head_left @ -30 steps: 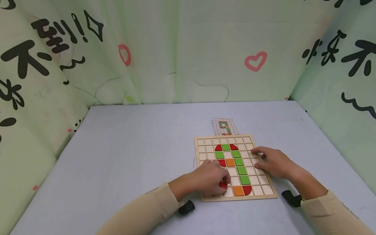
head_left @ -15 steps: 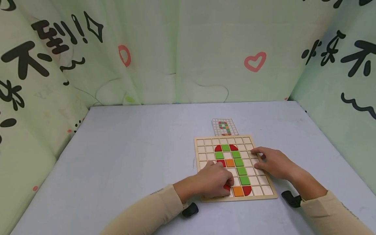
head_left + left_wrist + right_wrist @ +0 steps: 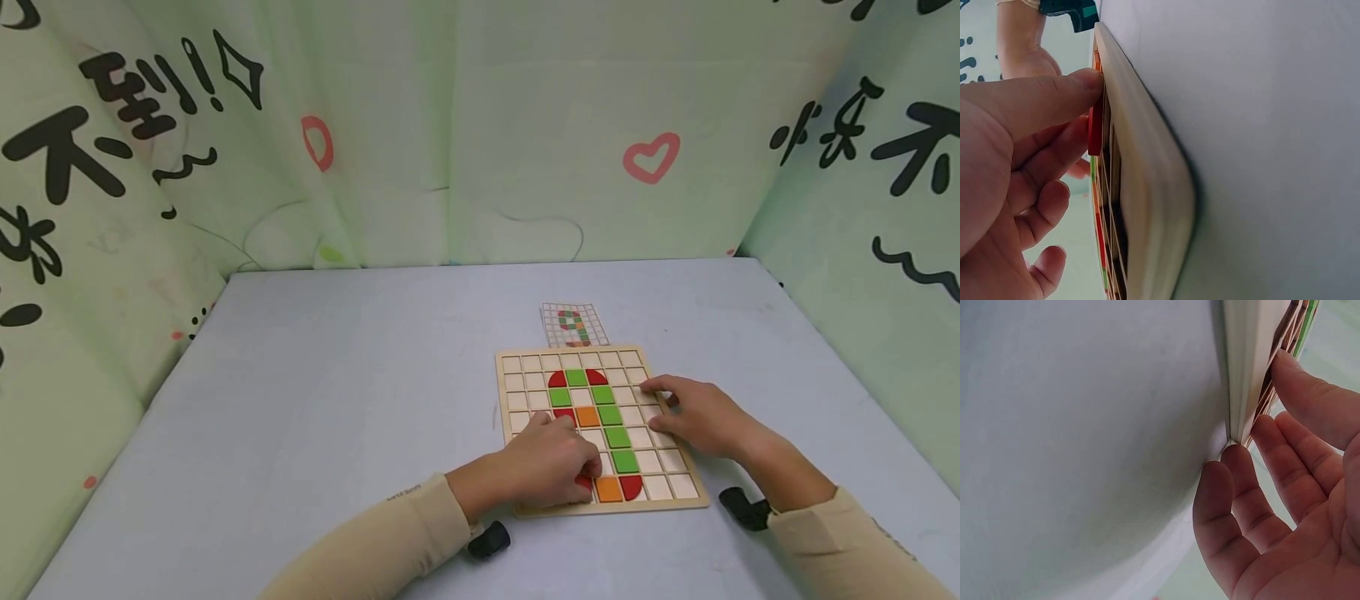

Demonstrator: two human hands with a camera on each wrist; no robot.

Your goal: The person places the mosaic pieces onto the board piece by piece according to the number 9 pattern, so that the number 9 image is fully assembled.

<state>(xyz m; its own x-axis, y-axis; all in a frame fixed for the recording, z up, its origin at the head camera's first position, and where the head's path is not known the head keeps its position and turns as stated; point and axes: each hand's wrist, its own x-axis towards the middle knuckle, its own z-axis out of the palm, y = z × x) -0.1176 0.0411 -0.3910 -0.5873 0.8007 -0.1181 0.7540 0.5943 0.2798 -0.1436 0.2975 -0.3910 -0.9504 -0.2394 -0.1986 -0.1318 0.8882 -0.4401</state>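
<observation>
A wooden grid board lies on the table, bearing green square tiles, orange square tiles and red round-edged tiles. At the board's front row my left hand pinches a red tile between thumb and fingers, just left of an orange tile. The left wrist view shows this tile edge-on, close over the grid. My right hand rests at the board's right edge, thumb and some fingertips on top, other fingers beside the rim.
Behind the board a small pattern card shows a similar coloured grid figure, its near edge meeting the board. A white table spreads around, bounded by a pale green printed curtain at back and sides.
My left hand has moved a little to the right along the front row with the red tile, towards the orange tile. The right hand and the board have stayed put.
</observation>
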